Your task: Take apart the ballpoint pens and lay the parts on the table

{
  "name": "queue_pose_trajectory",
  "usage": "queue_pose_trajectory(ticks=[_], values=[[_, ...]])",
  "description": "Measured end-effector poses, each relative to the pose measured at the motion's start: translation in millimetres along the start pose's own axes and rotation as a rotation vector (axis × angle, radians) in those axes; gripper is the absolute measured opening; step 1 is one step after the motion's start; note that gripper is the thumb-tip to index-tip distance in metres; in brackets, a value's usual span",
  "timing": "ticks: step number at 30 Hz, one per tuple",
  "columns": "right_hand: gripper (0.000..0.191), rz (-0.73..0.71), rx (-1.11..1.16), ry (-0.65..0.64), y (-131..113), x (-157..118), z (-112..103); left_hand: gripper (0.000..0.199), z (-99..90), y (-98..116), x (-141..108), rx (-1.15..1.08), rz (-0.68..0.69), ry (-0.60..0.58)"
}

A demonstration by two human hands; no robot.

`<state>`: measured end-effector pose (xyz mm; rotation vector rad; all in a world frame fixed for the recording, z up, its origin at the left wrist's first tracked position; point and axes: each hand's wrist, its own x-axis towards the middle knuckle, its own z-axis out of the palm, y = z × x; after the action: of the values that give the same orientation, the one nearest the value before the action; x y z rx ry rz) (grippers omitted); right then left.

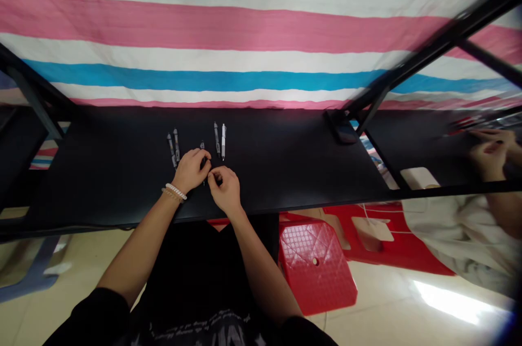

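Black desk (285,161), left hand (190,171) and right hand (223,189) pinched on a pen (202,146), striped tarp (204,25) beyond

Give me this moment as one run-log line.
left hand: on dark pen | right hand: beside same pen, grip unclear | nearby: four more pens | surface: black desk

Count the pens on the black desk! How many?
5. The first pen and second pen lie left of the left hand. The third pen runs under that hand. The fourth pen and fifth pen lie beyond the right hand. Hands may hide more.
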<state>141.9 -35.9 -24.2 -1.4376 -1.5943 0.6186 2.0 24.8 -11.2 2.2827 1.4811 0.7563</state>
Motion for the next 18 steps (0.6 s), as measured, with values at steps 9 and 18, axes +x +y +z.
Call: queue_pose_trajectory(ticks=[9, 18], values=[[0.016, 0.059, 0.199, 0.032, 1.5, -1.8, 0.7, 0.025, 6.3, -1.2, -1.2, -0.535, -0.182, 0.117], [0.031, 0.168, 0.501, 0.046, 10.6, -1.6, 3.9, 0.039, -2.5, 8.2, 1.8, -0.982, -0.271, 0.035]])
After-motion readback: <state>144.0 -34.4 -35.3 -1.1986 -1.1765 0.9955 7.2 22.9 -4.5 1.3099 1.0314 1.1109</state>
